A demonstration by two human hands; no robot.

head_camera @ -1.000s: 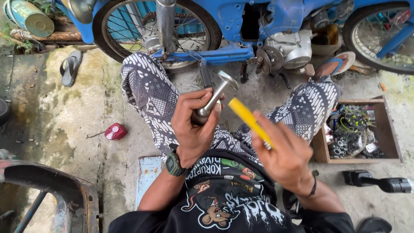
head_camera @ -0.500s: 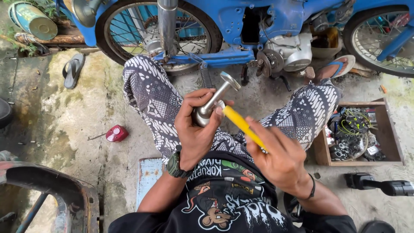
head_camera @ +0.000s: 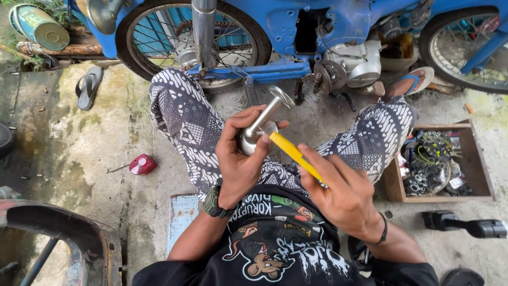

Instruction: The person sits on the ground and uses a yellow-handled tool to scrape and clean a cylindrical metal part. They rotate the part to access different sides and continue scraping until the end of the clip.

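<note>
A blue motorbike (head_camera: 296, 32) stands ahead, a wooden parts box (head_camera: 479, 159) beside a red cap (head_camera: 142, 164) and sandal (head_camera: 87, 87)

- Top left corner: cylindrical tin can (head_camera: 38, 27) lying on its side, teal-green wall with a pale label band, dull yellow-olive round end facing the camera, resting against a weathered plank.
- Right side, on the concrete: open shallow wooden box (head_camera: 393, 182), rectangular, plain brown walls, crammed with dark small parts and yellow-green wires.
- No signs or screens anywhere in view.
</note>
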